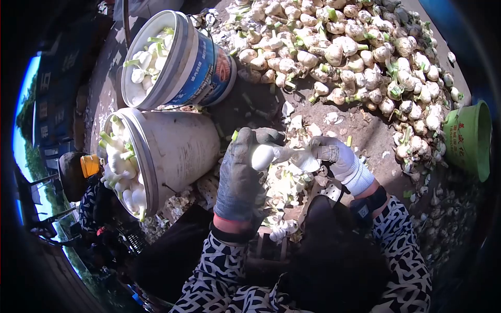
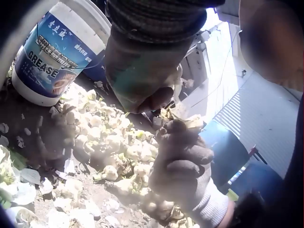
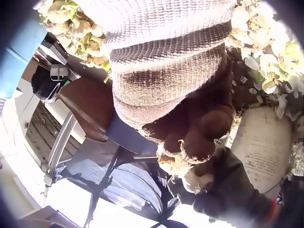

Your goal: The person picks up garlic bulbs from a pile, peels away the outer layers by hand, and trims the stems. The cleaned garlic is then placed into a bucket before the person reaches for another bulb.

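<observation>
1. The brown ground (image 1: 360, 119) before you carries a large garlic heap (image 1: 355, 60).
2. A white bucket (image 1: 182, 148) and blue-labelled bucket (image 1: 201, 70) stand to your left, a green bucket (image 1: 463, 141) to your right.
3. Pale peelings (image 1: 296, 123) lie scattered between.

Knitted, papery, plastic.
Looks coarsely knitted on the gloves (image 3: 166, 88), smooth on the held bulb (image 1: 262, 156), papery on the garlic heap (image 1: 344, 57), smoothly plastic on the labelled bucket (image 1: 201, 68).
</observation>
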### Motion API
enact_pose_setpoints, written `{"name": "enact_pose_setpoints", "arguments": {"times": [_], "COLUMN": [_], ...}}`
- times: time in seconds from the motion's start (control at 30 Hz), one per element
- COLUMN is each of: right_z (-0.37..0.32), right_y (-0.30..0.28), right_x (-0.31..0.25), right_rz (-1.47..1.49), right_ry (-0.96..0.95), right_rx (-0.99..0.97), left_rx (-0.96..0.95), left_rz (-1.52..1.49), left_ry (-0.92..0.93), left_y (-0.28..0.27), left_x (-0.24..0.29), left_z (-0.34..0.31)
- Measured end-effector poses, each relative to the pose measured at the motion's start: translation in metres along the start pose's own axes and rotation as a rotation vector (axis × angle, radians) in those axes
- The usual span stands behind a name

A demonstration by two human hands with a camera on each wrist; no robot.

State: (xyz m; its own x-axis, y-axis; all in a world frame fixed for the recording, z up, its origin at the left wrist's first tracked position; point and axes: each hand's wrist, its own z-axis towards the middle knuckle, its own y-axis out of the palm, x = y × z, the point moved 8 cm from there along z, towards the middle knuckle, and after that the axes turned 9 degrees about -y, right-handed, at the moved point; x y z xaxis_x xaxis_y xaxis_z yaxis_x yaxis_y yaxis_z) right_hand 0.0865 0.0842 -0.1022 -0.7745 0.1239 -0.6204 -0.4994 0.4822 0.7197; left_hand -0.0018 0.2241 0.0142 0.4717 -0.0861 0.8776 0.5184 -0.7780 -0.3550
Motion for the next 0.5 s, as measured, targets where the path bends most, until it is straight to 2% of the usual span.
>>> {"name": "enact_pose_setpoints", "arguments": {"times": [0.03,0.07,0.1,0.13,0.17,0.2,0.23,0.27,0.3,0.33,0.37,0.4,0.43,0.47,0.5], "right_z": [-0.013,-0.026,-0.038,-0.054,-0.063,-0.070,-0.073,-0.076,-0.073,-0.055,-0.041,-0.028,-0.016,-0.008,0.002], "right_y": [-0.007,-0.012,-0.001,0.011,0.025,0.041,0.051,0.059,0.066,0.070,0.075,0.073,0.078,0.093,0.110], "right_x": [0.009,0.013,0.010,0.018,0.025,0.021,0.013,0.005,-0.003,-0.027,-0.055,-0.062,-0.068,-0.081,-0.085], "right_rz": [-0.137,-0.424,-0.435,-0.453,-0.579,-0.682,-0.689,-0.695,-0.696,-1.038,-1.363,-1.622,-1.795,-1.701,-1.721], "right_ry": [0.076,0.253,0.242,0.481,0.518,0.410,0.276,0.141,0.137,-0.092,-0.324,-0.283,-0.352,-0.483,-0.673], "right_rx": [-0.028,-0.142,-0.181,-0.257,-0.525,-0.682,-0.782,-0.880,-0.882,-0.719,-0.522,-0.396,-0.365,-0.332,-0.381], "left_rx": [-0.011,-0.021,-0.078,-0.079,-0.078,-0.078,-0.235,-0.236,-0.223,-0.212,-0.194,-0.202,-0.065,0.066,0.197], "left_rz": [-0.206,-0.412,-0.818,-0.814,-1.021,-1.225,-1.583,-1.580,-1.440,-1.299,-1.505,-1.506,-0.656,0.194,0.384], "left_ry": [0.027,0.054,0.068,0.068,-0.093,-0.259,-0.384,-0.380,-0.243,-0.112,-0.454,-0.460,-0.233,0.006,0.248], "left_y": [0.001,0.000,0.000,-0.001,0.001,0.006,0.013,0.013,0.007,0.003,0.010,0.011,-0.006,-0.011,-0.017], "left_x": [0.000,-0.002,-0.014,-0.020,-0.030,-0.039,-0.040,-0.044,-0.042,-0.038,-0.057,-0.049,-0.031,-0.006,-0.009], "left_z": [0.001,0.002,0.007,0.007,0.011,0.013,0.018,0.018,0.018,0.018,0.023,0.021,0.019,0.014,0.006]}}
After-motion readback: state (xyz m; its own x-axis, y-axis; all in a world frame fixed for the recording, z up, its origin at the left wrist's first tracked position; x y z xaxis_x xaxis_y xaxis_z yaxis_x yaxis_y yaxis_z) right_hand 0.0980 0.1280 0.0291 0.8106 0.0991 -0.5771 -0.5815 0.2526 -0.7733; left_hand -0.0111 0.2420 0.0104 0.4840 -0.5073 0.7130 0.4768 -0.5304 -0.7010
